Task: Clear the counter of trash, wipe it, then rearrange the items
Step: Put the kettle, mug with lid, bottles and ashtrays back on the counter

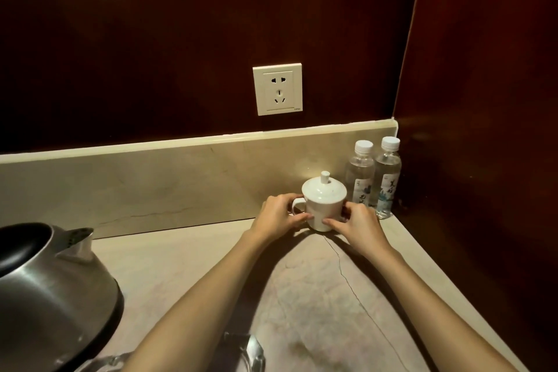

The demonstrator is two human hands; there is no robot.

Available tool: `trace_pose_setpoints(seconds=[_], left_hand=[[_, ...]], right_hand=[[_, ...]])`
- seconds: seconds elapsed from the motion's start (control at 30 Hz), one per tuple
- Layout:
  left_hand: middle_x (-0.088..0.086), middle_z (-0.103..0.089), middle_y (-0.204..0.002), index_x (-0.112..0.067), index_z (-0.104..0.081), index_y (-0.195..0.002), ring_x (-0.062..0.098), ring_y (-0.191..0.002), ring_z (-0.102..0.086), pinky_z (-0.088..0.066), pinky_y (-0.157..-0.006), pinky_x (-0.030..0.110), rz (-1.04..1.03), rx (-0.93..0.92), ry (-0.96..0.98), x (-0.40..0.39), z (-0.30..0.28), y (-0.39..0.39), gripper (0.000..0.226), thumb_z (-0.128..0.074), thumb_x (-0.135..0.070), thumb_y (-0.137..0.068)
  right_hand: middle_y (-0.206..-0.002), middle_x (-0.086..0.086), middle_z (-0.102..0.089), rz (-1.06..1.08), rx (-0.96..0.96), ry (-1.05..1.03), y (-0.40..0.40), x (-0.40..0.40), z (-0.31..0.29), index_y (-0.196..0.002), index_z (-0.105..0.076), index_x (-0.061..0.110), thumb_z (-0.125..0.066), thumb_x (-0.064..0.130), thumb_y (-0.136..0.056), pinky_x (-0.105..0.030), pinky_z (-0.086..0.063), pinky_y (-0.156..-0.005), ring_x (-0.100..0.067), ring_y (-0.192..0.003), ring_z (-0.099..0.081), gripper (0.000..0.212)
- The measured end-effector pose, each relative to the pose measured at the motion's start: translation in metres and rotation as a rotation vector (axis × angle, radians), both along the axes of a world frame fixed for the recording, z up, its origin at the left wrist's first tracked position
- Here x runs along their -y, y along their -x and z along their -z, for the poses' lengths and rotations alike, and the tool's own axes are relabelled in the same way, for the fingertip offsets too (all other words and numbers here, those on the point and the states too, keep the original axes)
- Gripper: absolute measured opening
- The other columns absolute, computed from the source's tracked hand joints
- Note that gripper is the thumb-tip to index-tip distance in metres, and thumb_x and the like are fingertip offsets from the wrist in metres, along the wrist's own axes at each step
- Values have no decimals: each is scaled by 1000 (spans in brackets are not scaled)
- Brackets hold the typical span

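My left hand (279, 214) curls its fingers around the handle side of the lidded cup (323, 204); my right hand (357, 222) pinches the cup's other side low down. The cup sits on the counter (317, 296) near the backsplash, just left of two bottles (373, 174). I judge I should slide it level so the lid stays seated and stop short of the bottles. Open room lies leftward toward the kettle (51, 287); the counter's right edge is close.
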State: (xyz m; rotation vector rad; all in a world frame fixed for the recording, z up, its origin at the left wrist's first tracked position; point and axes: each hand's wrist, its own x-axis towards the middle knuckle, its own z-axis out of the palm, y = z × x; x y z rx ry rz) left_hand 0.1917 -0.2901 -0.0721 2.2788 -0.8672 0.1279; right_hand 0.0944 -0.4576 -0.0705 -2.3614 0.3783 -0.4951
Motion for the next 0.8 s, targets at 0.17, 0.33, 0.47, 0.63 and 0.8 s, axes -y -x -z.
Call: trace_pose_setpoints(seconds=[0.17,0.33,0.47,0.63,0.8], left_hand=[[-4,-75,-95,-28,-66,-116,10,-85,-69,-53,-80,34,-9,-18,-19,-2,-2,1,44,-74,-46,-76],[-4,-72,-108,-21,-66,-115,9,-98,-67,-52,-89,33,-24,-122,-114,-29,-12,10,42,-74,-40,-78],[-4,-72,-106,-16,-71,-106,11,-87,-69,-50,-81,25,-40,-128,-215,-72,-24,31,30,-71,-35,-82],[-4,-74,-100,-14,-71,-104,11,-83,-69,-52,-80,26,-37,-100,-342,-124,-47,58,26,-72,-30,-83],[-7,-71,-107,-18,-68,-109,13,-90,-66,-52,-83,32,-47,-76,-585,-173,-58,89,31,-69,-33,-83]], right_hand=[[-93,-10,-73,-7,-15,8,1,1,-3,-101,-70,3,-80,35,-73,-43,-55,-77,-25,-88,-67,44],[-83,-4,-74,-17,-69,29,22,-1,-1,-96,-74,10,-75,30,-80,-30,-47,-68,-19,-83,-66,26],[-83,0,-74,-40,-89,32,35,-9,-6,-100,-75,12,-71,25,-84,-32,-54,-76,-13,-79,-68,21],[-78,-2,-73,-186,-198,33,43,-37,-23,-95,-71,11,-71,21,-84,-24,-58,-60,-10,-64,-70,15],[-71,8,-72,-321,-337,228,52,-78,-28,-87,-71,17,-69,27,-82,-32,-58,-72,0,-61,-67,11]])
